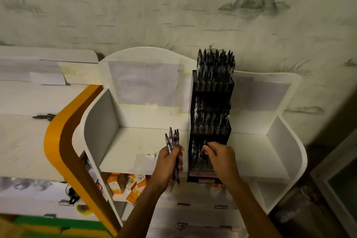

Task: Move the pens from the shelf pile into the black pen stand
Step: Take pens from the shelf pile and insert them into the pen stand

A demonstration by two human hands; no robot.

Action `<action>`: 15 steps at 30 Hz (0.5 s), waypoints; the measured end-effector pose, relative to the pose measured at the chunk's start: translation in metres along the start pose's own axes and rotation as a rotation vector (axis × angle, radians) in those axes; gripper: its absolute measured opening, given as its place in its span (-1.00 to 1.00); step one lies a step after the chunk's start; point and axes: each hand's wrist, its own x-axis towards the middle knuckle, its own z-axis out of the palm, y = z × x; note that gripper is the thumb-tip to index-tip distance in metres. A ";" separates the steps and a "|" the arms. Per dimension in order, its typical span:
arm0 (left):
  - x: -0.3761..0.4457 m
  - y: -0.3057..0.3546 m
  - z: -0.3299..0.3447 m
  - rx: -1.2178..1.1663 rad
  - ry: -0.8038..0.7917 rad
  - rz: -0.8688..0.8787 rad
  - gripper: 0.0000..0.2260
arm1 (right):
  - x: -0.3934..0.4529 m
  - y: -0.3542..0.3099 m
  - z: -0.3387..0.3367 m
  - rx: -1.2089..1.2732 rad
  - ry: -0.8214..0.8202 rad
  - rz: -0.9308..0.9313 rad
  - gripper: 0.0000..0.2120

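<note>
The black pen stand [211,87] rises in three tiers on the white shelf [135,147], its top and middle tiers packed with dark pens. My left hand [170,162] is closed around a bunch of pens [172,139], their tips pointing up just left of the stand. My right hand [222,155] pinches a single pen [203,149] at the stand's lowest tier, with the pen's lower end inside the compartment. A small pile of dark pens [43,117] lies on the shelf far to the left.
A curved orange and brown panel [63,141] borders the shelf unit on the left. Orange boxes [123,185] sit on the level below. White drawers [193,210] lie under my arms. Wallpaper covers the wall behind.
</note>
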 end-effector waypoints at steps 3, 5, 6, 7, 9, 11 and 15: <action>0.001 0.000 0.002 0.002 -0.001 0.001 -0.82 | 0.003 -0.001 0.003 -0.003 -0.013 0.011 -0.82; 0.003 0.001 0.004 0.021 -0.020 -0.006 -0.80 | 0.005 -0.003 0.004 -0.002 -0.024 0.018 -0.82; 0.003 0.002 0.004 0.036 -0.032 -0.014 -0.78 | 0.006 -0.004 0.004 -0.009 -0.039 0.021 -0.81; 0.003 0.003 0.004 0.047 -0.046 -0.027 -0.76 | 0.005 -0.005 0.005 -0.019 -0.060 0.022 -0.81; 0.003 0.002 0.003 0.055 -0.071 -0.060 -0.81 | 0.004 -0.004 0.009 -0.043 -0.098 0.038 -0.79; 0.004 0.000 0.002 0.059 -0.071 -0.072 -0.86 | 0.001 -0.001 0.013 -0.050 -0.119 0.074 -0.78; 0.007 -0.005 0.000 0.079 -0.055 -0.069 -0.89 | -0.007 0.002 0.017 -0.063 -0.155 0.140 -0.75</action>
